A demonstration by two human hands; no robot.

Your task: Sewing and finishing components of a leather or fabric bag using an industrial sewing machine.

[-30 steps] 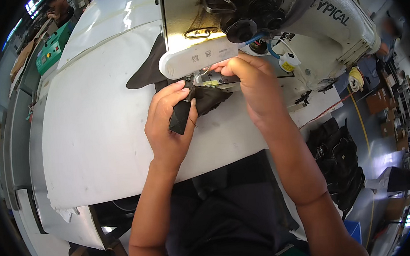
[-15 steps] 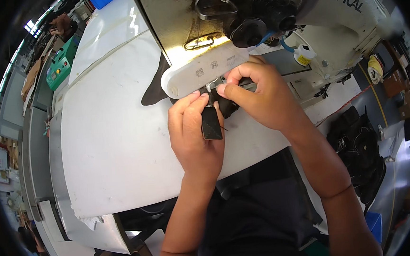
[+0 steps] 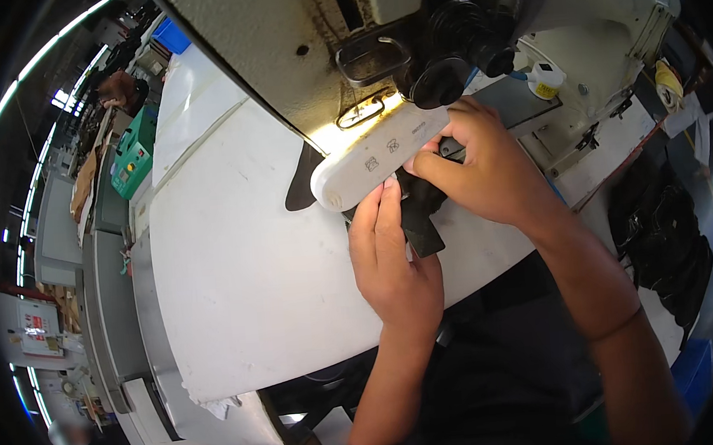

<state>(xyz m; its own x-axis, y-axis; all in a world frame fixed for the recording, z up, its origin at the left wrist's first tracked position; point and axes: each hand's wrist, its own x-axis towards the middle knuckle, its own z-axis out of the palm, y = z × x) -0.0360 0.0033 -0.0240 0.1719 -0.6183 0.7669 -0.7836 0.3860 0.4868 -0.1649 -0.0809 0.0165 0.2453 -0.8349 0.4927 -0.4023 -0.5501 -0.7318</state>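
Note:
At the sewing machine [image 3: 261, 43], both hands work close under a white, rounded lamp bar [image 3: 385, 158] that glows along its upper side. My left hand [image 3: 396, 261] is closed on a black strap piece [image 3: 425, 236], fingertips against the bar's lower edge; the strap's flat end sticks out beside the fingers. My right hand [image 3: 489, 168] pinches the same black work from the right, thumb and forefinger bent together. The bar hides the fingertips of the right hand in part, along with the needle area. A dark flap [image 3: 302, 185] shows left of the bar.
The white worktable [image 3: 244, 272] spreads to the left. A small white bottle [image 3: 545, 79] stands on the machine at right. Black bags or garments [image 3: 663, 226] hang at the right. A green box [image 3: 134, 151] and a blue bin [image 3: 171, 36] are at far left; people are in the background.
The view has shifted, so machine and table appear further right. My left fingertips have moved up against the bar, and the pale shiny part between my hands is now mostly covered.

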